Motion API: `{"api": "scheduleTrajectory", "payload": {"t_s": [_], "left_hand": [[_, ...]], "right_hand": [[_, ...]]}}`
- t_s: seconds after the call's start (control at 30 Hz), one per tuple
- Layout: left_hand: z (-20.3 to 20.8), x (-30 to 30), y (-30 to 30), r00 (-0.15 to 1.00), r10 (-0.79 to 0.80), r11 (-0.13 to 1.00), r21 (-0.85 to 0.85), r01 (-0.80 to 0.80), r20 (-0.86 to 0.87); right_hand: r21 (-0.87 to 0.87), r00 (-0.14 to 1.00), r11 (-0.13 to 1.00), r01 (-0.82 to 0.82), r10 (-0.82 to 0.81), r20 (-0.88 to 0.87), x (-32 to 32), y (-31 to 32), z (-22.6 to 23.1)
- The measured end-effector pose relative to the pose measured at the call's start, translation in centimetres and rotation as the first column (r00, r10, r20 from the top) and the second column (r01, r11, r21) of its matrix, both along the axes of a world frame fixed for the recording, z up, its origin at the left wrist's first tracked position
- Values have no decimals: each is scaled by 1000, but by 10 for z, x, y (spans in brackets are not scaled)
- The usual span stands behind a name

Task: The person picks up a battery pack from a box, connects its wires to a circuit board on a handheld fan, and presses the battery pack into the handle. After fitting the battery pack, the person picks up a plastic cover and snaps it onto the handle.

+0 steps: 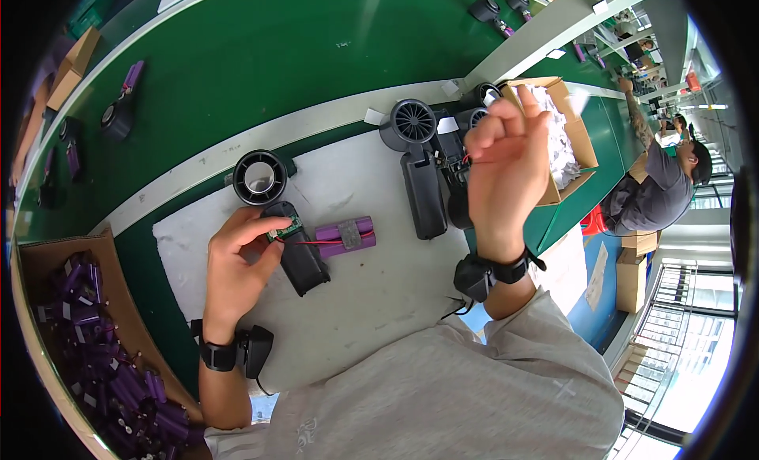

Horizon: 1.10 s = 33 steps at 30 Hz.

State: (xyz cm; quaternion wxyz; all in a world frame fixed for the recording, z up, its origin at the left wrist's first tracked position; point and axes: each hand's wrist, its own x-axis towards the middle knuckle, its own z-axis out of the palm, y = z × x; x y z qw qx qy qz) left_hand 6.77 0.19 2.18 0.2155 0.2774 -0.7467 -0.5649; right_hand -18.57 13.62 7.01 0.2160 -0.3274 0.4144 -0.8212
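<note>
A black handheld fan [303, 258] with a round head lies in front of me, its handle uncovered at a small green circuit board [290, 228]. My left hand [241, 258] is closed on the handle, index finger on the board and thumb at the near side. Red and black wires run from the board to a purple battery pack [345, 235] with a grey pad on it. My right hand [510, 164] is raised beside the box of white pieces, palm toward me and fingers curled. A small white piece [491, 98] shows by its fingertips; whether they grip it is unclear.
More black fans [424, 191] lie right of centre on the white mat [356, 302]. A cardboard box [583, 140] holds white pieces. At lower left, a carton [59, 250] is full of purple battery packs [118, 365]. Fans rest on the green belt [300, 57]. A person [660, 179] sits at right.
</note>
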Motion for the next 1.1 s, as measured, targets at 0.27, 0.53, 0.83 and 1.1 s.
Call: {"api": "scheduleTrajectory", "payload": {"t_s": [0.27,0.53,0.83,1.1], "left_hand": [[2,1,1,1000,21,999,32,-22,16],[-1,-5,2,999,25,999,-22,-26,-19],[-1,2,-2,999,-6,1000,16,6,-37],[6,1,-1,998,-36,998,-55,39,49]], "right_hand": [[580,438,800,-153,581,-686,49,-14,-23],[690,300,723,-34,666,-683,51,-14,-17],[707,481,160,-689,830,281,56,-9,-7],[464,306,58,-884,822,481,55,-6,-3]]}}
